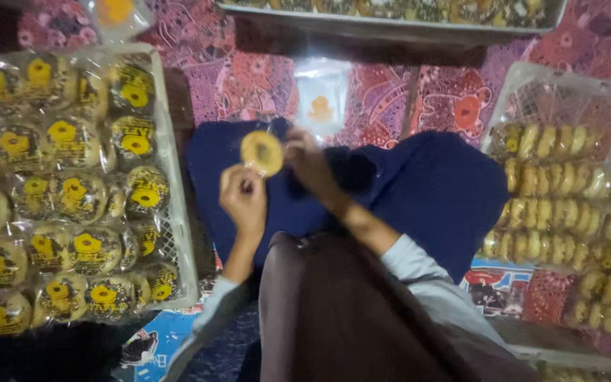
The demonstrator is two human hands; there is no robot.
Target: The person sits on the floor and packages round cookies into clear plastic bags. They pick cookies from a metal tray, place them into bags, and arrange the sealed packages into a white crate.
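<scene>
While I sit over the dark blue cloth [426, 191] on my lap, my two hands meet just above the middle of the frame with a round, flat yellow pastry [262, 152] between them. My left hand [243, 198] comes up from below and left of it, fingers curled and pinching the lower rim; my right hand [310, 164] closes in from the right, fingertips on the pastry's right edge, though whether it grips the pastry itself or a thin clear wrapper around it I cannot tell. The disc faces me flat on, so it has no real long axis, and both hands are equally close, one on each side. Straight beyond it, toward the top of the frame, lies a clear plastic bag [322, 95] on the patterned red mat [249, 78]. Filling the left of the frame is a white crate [171, 177] of wrapped pastries with yellow labels; on the right sit trays of unwrapped pastries [553, 184] stood in rows.
</scene>
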